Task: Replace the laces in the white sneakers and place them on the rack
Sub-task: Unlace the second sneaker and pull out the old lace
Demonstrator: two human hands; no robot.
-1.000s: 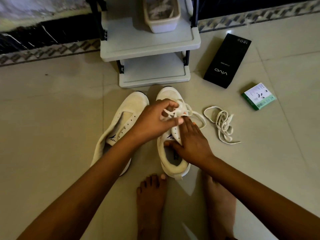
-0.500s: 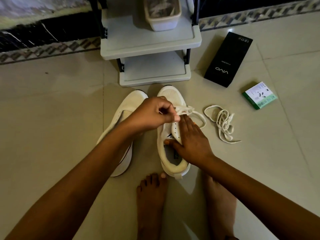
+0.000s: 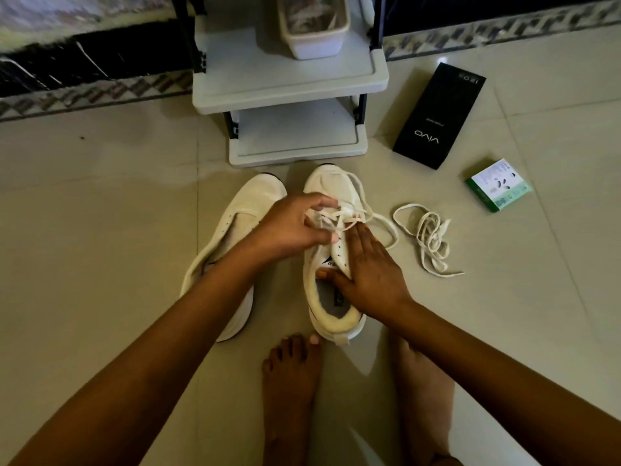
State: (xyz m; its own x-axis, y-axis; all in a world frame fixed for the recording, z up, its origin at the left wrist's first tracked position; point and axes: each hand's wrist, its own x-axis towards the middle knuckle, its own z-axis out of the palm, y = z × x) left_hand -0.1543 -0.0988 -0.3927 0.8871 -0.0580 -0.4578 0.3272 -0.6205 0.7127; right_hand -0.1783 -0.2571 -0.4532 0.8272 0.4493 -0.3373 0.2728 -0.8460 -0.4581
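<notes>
Two white sneakers stand side by side on the tiled floor. The left sneaker (image 3: 235, 237) has no lace. Over the right sneaker (image 3: 331, 307) my left hand (image 3: 289, 227) pinches a white lace (image 3: 349, 213) that loops across the shoe's front. My right hand (image 3: 368, 274) lies flat on that shoe's eyelet side, its thumb inside the opening. A second white lace (image 3: 430, 237) lies loose in a tangle on the floor to the right. The grey rack (image 3: 289, 85) stands just beyond the toes.
A pale plastic tub (image 3: 314, 31) sits on the rack's upper shelf. A black phone box (image 3: 440, 116) and a small green and white box (image 3: 499, 185) lie on the floor at the right. My bare feet (image 3: 292, 391) are just behind the right sneaker.
My left hand has shifted slightly back over the shoe's front and its fingers have loosened around the lace, which now loops further toward the toe. My right hand has stayed put.
</notes>
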